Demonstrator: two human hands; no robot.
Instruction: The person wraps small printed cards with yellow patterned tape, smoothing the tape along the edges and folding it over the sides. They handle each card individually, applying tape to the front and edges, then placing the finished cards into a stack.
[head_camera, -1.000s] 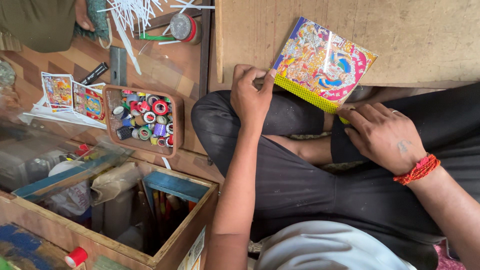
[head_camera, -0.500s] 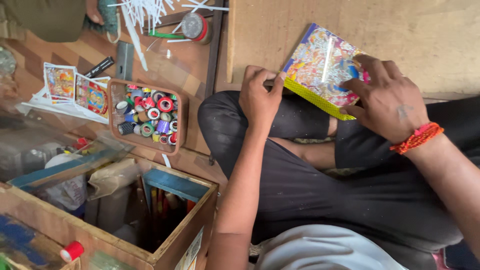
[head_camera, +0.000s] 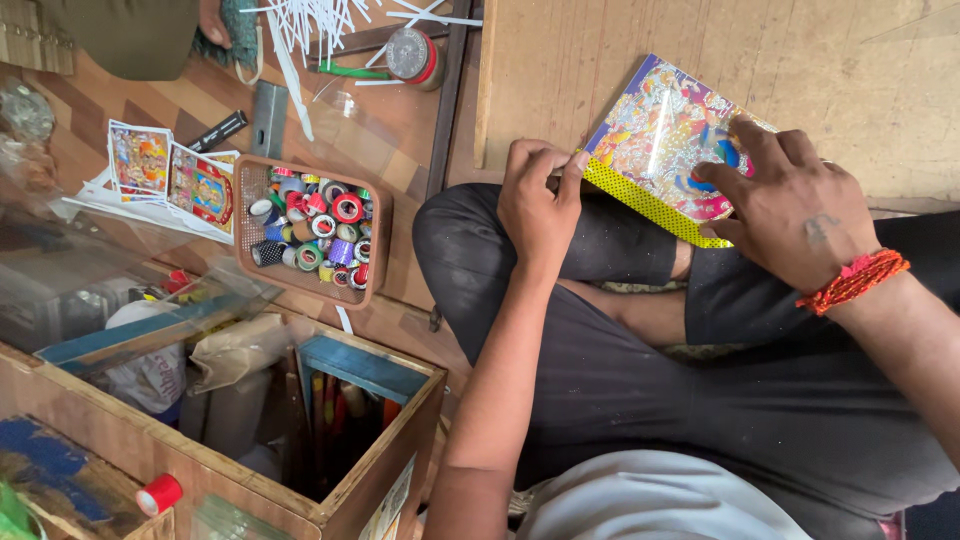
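A colourful glossy picture card (head_camera: 655, 135) with a yellow dotted edge strip lies tilted on the wooden board, resting against my crossed legs in dark trousers. My left hand (head_camera: 537, 207) pinches the card's lower left corner at the yellow edge. My right hand (head_camera: 790, 205), with a red thread band on the wrist, lies flat on top of the card's right part and presses it down.
A brown basket (head_camera: 308, 232) of several coloured tape rolls stands to the left, beside small printed pictures (head_camera: 172, 180). An open wooden box (head_camera: 300, 420) sits at bottom left. White sticks (head_camera: 310, 25) and a tape roll (head_camera: 412, 55) lie at the top, near another person's hand (head_camera: 213, 20).
My right hand rose from my knee onto the card and now rests on its surface. The card shifted slightly. My left hand kept its pinch on the corner.
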